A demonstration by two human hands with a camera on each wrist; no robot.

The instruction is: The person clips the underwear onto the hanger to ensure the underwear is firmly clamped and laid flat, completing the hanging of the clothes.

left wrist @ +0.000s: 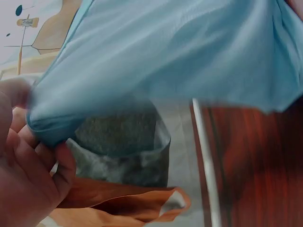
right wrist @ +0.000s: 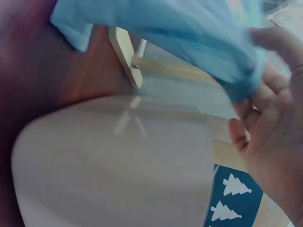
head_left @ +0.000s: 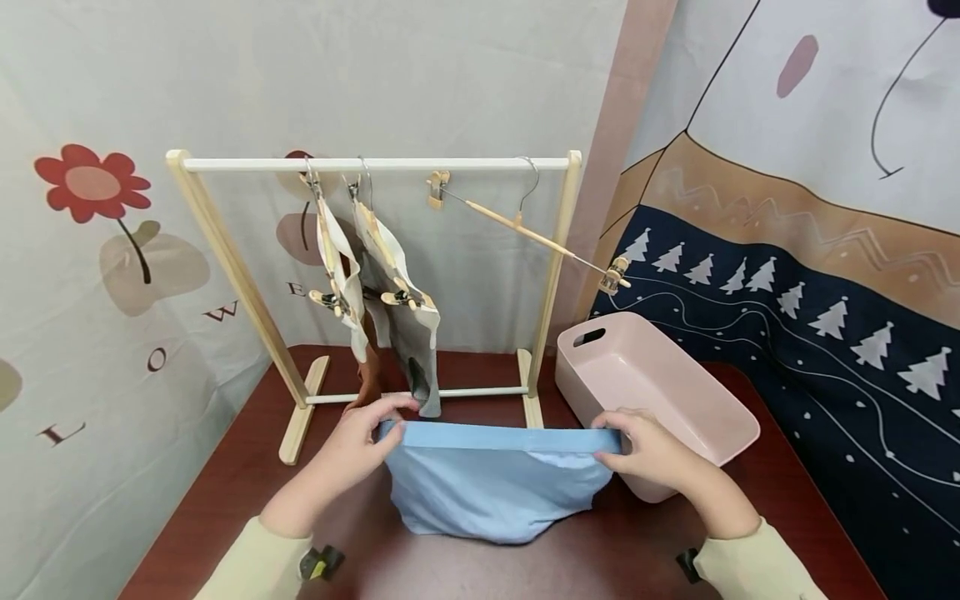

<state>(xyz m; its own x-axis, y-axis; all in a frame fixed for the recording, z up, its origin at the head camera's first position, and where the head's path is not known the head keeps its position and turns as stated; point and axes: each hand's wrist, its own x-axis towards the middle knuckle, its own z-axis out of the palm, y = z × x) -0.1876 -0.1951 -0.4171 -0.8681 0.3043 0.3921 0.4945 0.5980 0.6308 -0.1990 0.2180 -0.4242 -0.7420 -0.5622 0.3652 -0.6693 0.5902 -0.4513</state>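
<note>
Light blue underpants (head_left: 498, 487) are stretched out by their waistband above the front of the table. My left hand (head_left: 358, 442) pinches one end of the waistband, and my right hand (head_left: 647, 446) pinches the other. Both grips show again in the wrist views, with the left hand (left wrist: 35, 151) and right hand (right wrist: 272, 104) at the cloth's corners. Beyond the cloth, a hanger with clips (head_left: 536, 233) hangs at an angle from the rack's white rail (head_left: 450, 164), no garment on it. To its left, two more clip hangers carry a brown-and-white garment (head_left: 347, 271) and a grey-and-white garment (head_left: 408, 333).
A pink basin (head_left: 675, 392) stands at the right, close by my right hand. The rack's wooden posts (head_left: 232, 275) rise from feet on the dark red table (head_left: 225, 517). Printed cloth walls (head_left: 480, 75) close off the back and right side.
</note>
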